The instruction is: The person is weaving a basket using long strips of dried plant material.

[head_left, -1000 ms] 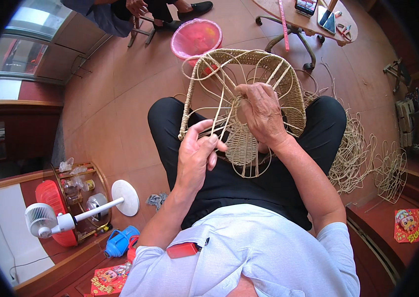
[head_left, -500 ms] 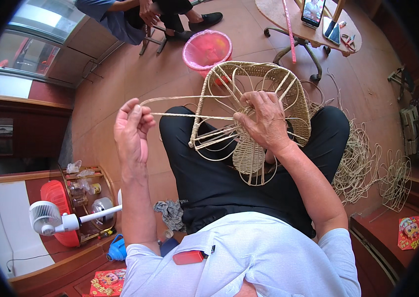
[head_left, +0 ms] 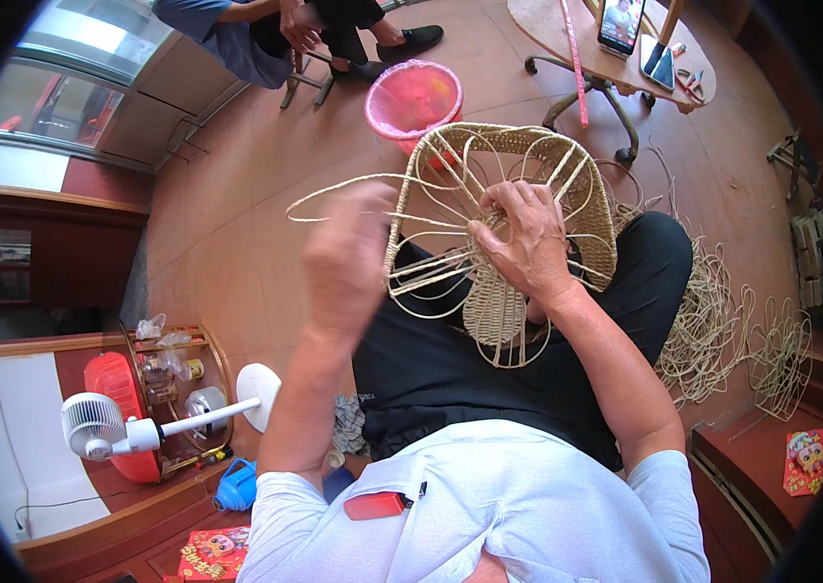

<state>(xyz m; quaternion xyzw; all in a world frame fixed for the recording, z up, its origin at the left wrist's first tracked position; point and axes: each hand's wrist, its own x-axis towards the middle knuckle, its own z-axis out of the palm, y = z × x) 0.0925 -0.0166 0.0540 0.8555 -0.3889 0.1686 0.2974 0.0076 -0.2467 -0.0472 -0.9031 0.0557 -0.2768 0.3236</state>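
Observation:
On my lap rests a half-woven straw basket point(head_left: 598, 219) with an open frame of spokes and loops and a densely woven oval panel point(head_left: 491, 309) near its front. My right hand point(head_left: 531, 236) is closed on the spokes at the middle of the weave, thumb pointing left. My left hand point(head_left: 348, 257) is smeared by motion beside the basket's left rim, so its fingers cannot be made out. From the weave a loop of straw cord point(head_left: 300, 206) sticks out leftward past that hand. Part of the weave lies hidden under my right hand.
Tangled straw cord point(head_left: 703, 325) lies on the floor at right. Beyond the basket stand a lined pink bin point(head_left: 414, 102) and a wheeled table point(head_left: 567, 34) with phones and pliers point(head_left: 691, 85). A seated person point(head_left: 300, 29) is at the far left, a white fan point(head_left: 96, 426) nearer.
My left hand has moved right, toward the basket's rim, and the cord, stretched to it before, now bows in a loose loop. My right hand keeps its place on the weave.

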